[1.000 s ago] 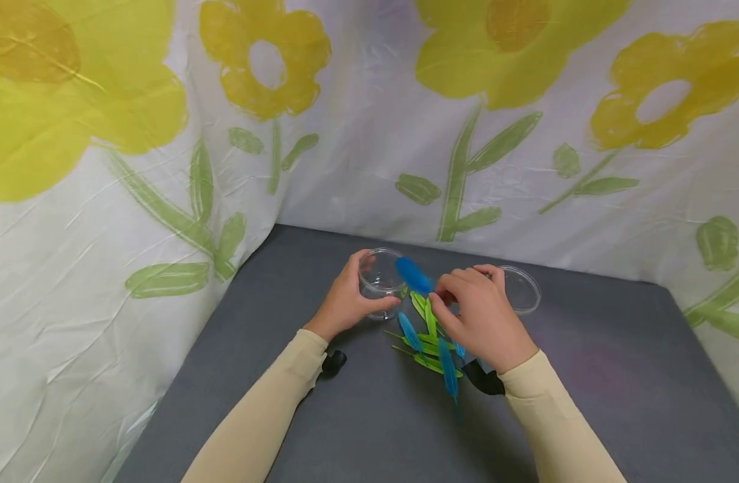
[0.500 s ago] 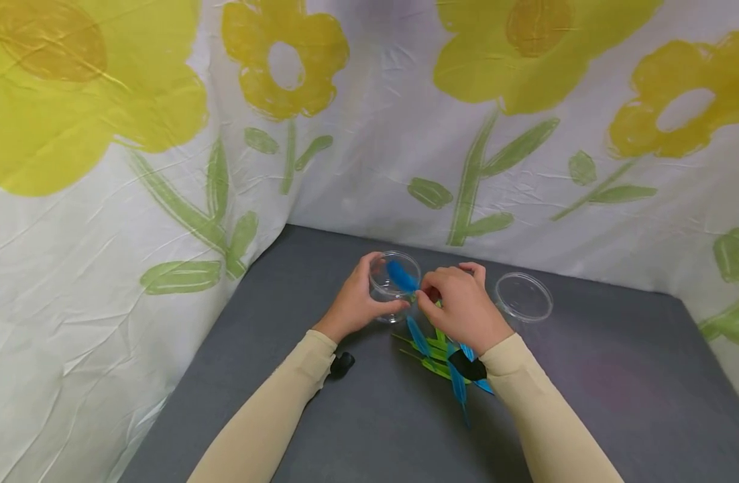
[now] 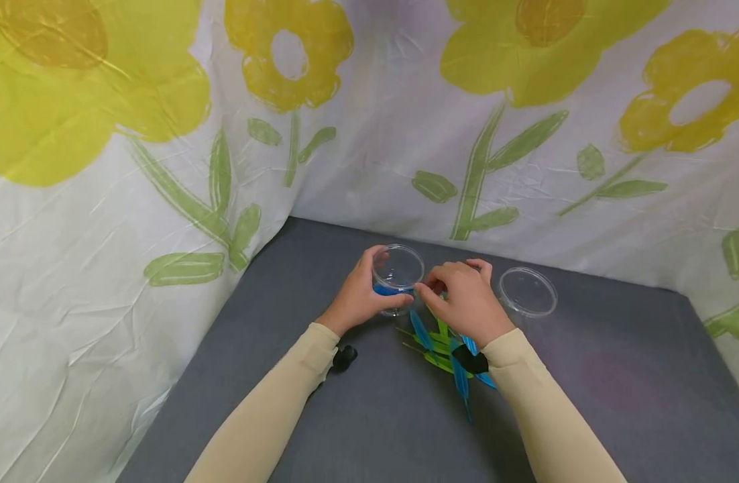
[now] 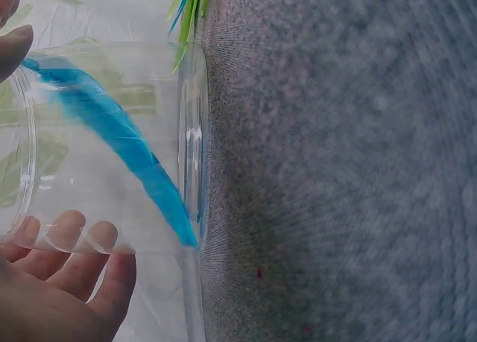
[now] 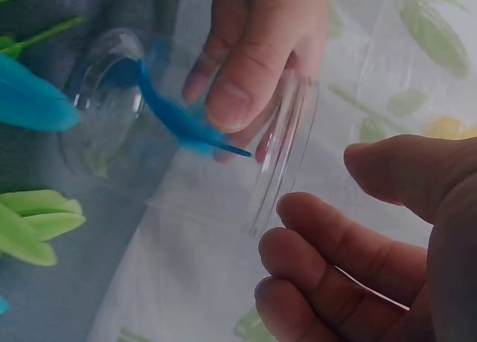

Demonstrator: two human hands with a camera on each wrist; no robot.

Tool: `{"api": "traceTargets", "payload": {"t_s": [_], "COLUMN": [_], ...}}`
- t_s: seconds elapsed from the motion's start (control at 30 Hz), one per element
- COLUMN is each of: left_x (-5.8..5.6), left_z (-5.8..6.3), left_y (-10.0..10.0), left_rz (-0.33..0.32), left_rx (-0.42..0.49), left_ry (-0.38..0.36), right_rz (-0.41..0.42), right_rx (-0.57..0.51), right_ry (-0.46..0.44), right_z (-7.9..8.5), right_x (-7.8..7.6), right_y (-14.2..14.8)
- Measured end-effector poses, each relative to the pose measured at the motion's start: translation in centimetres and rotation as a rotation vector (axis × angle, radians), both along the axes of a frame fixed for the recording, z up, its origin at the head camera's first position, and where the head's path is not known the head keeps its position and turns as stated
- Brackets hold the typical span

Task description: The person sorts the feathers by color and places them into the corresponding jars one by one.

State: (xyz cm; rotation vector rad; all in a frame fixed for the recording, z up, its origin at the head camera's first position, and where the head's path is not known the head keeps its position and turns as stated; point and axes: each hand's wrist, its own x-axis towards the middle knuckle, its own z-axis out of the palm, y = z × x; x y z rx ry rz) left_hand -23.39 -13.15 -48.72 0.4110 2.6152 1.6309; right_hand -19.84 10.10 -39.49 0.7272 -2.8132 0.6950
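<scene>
My left hand [image 3: 360, 292] grips a clear plastic jar [image 3: 398, 267] around its side, thumb in front and fingers behind. The jar stands upright on the grey table. Inside it a blue feather [image 4: 123, 141] leans diagonally, its quill end near the rim in the right wrist view. Just right of the rim is my right hand [image 3: 466, 295], with thumb and fingers apart and nothing between them in the right wrist view. Below it lies a loose pile of green feathers [image 3: 440, 362] and blue feathers [image 3: 460, 379], partly hidden by this hand and its wrist camera.
A round clear lid [image 3: 528, 292] lies on the grey table [image 3: 611, 382] to the right of my right hand. White cloth [image 3: 369, 168] with printed yellow flowers hangs behind and at the sides of the table.
My right hand has carried a blue feather leftwards over the jar and let go of it. The feather now rests inside the jar, which my left hand still holds.
</scene>
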Motion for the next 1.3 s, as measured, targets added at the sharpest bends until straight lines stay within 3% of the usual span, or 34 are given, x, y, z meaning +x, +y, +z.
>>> {"api": "traceTargets", "payload": {"t_s": [0.73, 1.3], "left_x": [-0.3, -0.3], "left_z": [0.0, 0.0], "left_y": [0.0, 0.2], "left_rz": [0.014, 0.018], "left_rx": [-0.019, -0.041], "left_ry": [0.008, 0.001], "right_rz": [-0.064, -0.124], "right_rx": [0.034, 0.155], "right_ry": [-0.070, -0.051], "right_z": [-5.6, -8.2], "right_x": [5.8, 7.1], "right_y": [3.5, 2.6]}}
